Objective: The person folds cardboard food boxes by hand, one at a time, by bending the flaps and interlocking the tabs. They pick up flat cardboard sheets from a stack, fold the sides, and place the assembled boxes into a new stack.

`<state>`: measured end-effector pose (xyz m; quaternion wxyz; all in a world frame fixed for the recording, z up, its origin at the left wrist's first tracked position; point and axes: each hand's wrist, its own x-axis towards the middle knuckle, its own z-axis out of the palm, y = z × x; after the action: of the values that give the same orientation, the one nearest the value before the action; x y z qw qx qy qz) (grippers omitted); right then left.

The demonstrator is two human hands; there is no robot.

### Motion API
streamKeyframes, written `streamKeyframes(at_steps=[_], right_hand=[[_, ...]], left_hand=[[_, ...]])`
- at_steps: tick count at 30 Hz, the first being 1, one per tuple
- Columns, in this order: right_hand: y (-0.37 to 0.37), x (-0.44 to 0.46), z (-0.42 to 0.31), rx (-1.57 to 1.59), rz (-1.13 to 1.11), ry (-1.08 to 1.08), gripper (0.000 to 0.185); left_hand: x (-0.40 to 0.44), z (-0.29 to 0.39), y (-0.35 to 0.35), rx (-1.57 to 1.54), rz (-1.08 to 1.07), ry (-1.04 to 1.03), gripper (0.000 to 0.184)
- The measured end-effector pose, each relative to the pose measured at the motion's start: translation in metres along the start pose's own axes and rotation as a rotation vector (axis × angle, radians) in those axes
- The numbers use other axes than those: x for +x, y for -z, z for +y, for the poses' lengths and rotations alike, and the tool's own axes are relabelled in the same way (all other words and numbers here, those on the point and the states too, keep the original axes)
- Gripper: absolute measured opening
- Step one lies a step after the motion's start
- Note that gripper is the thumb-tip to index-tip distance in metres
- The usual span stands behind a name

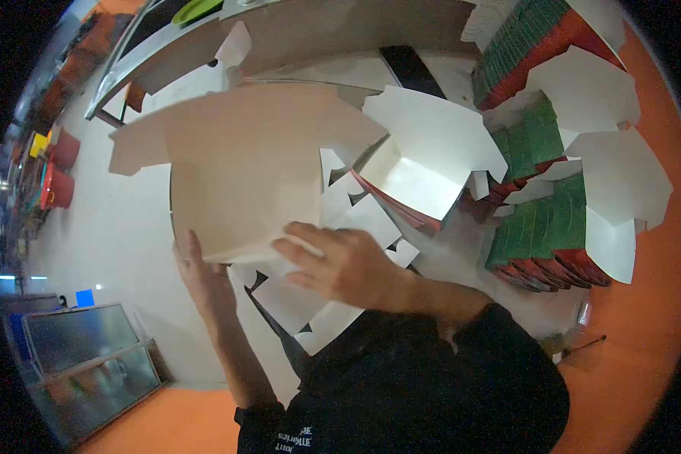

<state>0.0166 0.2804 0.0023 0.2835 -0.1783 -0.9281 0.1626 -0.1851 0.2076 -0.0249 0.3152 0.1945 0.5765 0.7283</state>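
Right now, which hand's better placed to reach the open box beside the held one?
Likely the right hand: nearer the open box, while the left hand supports the held box.

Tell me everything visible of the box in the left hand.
The box is pale and plain inside, seemingly thin card. Its broad lid spreads open at the far side; the interior faces the camera. The left hand holds its near left corner; the right hand is at its near edge, contact unclear.
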Motion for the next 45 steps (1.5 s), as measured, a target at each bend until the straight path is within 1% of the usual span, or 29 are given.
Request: streamKeyframes(at_steps=[2, 4, 5, 6, 7, 8, 9, 11, 15, 18, 22, 25, 26, 28, 29, 31, 32, 34, 35, 36, 38, 39, 40, 41, 42, 43, 44, 45], right_hand=[[-0.004, -0.011, 0.021, -0.046, 0.055, 0.066, 0.021], [0.016, -0.019, 0.031, -0.075, 0.131, -0.002, 0.017], [0.029, -0.025, 0.034, -0.09, 0.168, -0.039, 0.015], [0.045, -0.029, 0.034, -0.071, 0.207, -0.102, 0.013], [0.056, -0.042, 0.042, -0.203, 0.191, -0.076, 0.012], [0.064, -0.05, 0.045, -0.231, 0.219, -0.125, 0.011], [0.071, -0.057, 0.044, -0.258, 0.248, -0.175, 0.01], [0.078, -0.068, 0.048, -0.314, 0.272, -0.253, 0.011], [0.063, -0.081, 0.065, -0.391, 0.287, -0.351, 0.011], [0.041, -0.085, 0.083, -0.386, 0.264, -0.444, 0.009], [0.023, -0.094, 0.092, -0.313, 0.129, -0.601, 0.01], [0.026, -0.095, 0.092, -0.361, 0.037, -0.629, 0.015], [0.028, -0.095, 0.089, -0.362, 0.046, -0.624, 0.016], [0.039, -0.092, 0.079, -0.368, 0.064, -0.615, 0.019], [0.043, -0.09, 0.072, -0.276, 0.085, -0.639, 0.021], [0.044, -0.087, 0.054, -0.086, 0.117, -0.68, 0.024], [0.035, -0.091, 0.05, -0.065, 0.051, -0.697, 0.025], [0.005, -0.103, 0.048, -0.021, -0.078, -0.72, 0.029], [-0.011, -0.108, 0.05, -0.087, -0.139, -0.768, 0.039], [-0.032, -0.117, 0.061, -0.153, -0.058, -0.728, 0.041], [-0.071, -0.134, 0.085, -0.276, 0.097, -0.638, 0.045], [-0.075, -0.131, 0.088, -0.248, 0.053, -0.725, 0.044], [-0.078, -0.128, 0.094, -0.13, 0.093, -0.776, 0.043], [-0.079, -0.127, 0.099, -0.009, 0.125, -0.83, 0.042], [-0.079, -0.127, 0.102, 0.114, 0.151, -0.886, 0.042], [-0.068, -0.119, 0.096, 0.304, 0.169, -0.932, 0.036], [-0.055, -0.109, 0.088, 0.301, 0.106, -0.979, 0.029], [-0.054, -0.108, 0.086, 0.309, 0.127, -0.922, 0.026]], left_hand=[[-0.007, 0.0, -0.012, -0.023, -0.077, 0.002, 0.054], [-0.012, 0.0, -0.02, -0.004, -0.19, 0.0, 0.059], [-0.01, -0.005, -0.017, -0.021, -0.281, 0.011, 0.063], [-0.011, -0.006, -0.018, -0.009, -0.317, 0.001, 0.063], [-0.012, -0.005, -0.022, 0.003, -0.353, -0.01, 0.063], [-0.013, -0.003, -0.025, 0.014, -0.388, -0.022, 0.062], [-0.015, 0.0, -0.029, 0.107, -0.362, -0.037, 0.057], [-0.011, -0.004, -0.023, 0.137, -0.359, -0.044, 0.051], [-0.011, -0.001, -0.016, 0.273, -0.343, -0.019, 0.038], [-0.008, -0.013, -0.001, 0.527, -0.313, -0.23, 0.033], [-0.015, -0.008, 0.011, 1.002, -0.134, -0.579, 0.029], [-0.018, -0.016, 0.028, 1.016, -0.055, -0.563, 0.029], [-0.02, -0.019, 0.034, 1.029, -0.029, -0.562, 0.03], [-0.026, -0.024, 0.041, 1.01, 0.094, -0.493, 0.03], [-0.029, -0.027, 0.045, 1.001, 0.157, -0.457, 0.031], [-0.035, -0.039, 0.063, 0.848, 0.164, -0.261, 0.028], [-0.041, -0.043, 0.072, 0.775, 0.172, -0.163, 0.027], [-0.057, -0.044, 0.086, 0.584, 0.013, 0.146, 0.025], [-0.065, -0.046, 0.091, 0.478, -0.064, 0.296, 0.024], [-0.078, -0.052, 0.089, 0.467, -0.065, 0.254, 0.022], [-0.1, -0.054, 0.077, 0.432, -0.062, 0.339, 0.019], [-0.109, -0.056, 0.071, 0.46, -0.067, 0.304, 0.016], [-0.114, -0.06, 0.069, 0.488, -0.067, 0.265, 0.014], [-0.116, -0.068, 0.074, 0.578, -0.091, 0.215, 0.014], [-0.117, -0.074, 0.074, 0.549, -0.033, 0.217, 0.015], [-0.119, -0.077, 0.072, 0.524, 0.033, 0.216, 0.017], [-0.119, -0.082, 0.072, 0.497, 0.102, 0.212, 0.019], [-0.118, -0.088, 0.086, 0.459, 0.086, 0.198, 0.021]])
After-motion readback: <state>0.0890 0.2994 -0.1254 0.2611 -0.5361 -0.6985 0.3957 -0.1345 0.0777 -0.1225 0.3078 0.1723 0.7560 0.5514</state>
